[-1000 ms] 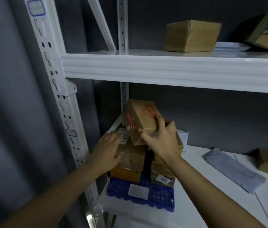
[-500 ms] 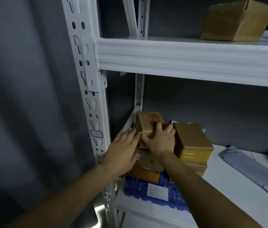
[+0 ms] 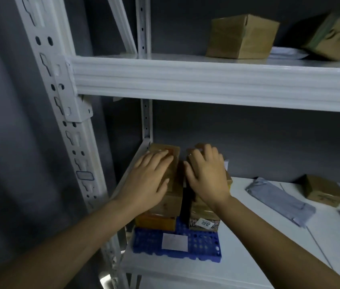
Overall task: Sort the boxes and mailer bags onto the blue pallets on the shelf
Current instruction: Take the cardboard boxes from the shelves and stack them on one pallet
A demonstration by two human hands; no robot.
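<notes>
On the lower shelf [image 3: 238, 259], two box stacks sit on the blue pallet [image 3: 202, 247], with the left hand [image 3: 150, 180] lying flat and loose on the left stack [image 3: 174, 197], the right hand [image 3: 206, 176] flat on the right stack [image 3: 203, 214], and a gray mailer bag [image 3: 279, 201], maybe crumpled, at their 3 o'clock.
</notes>
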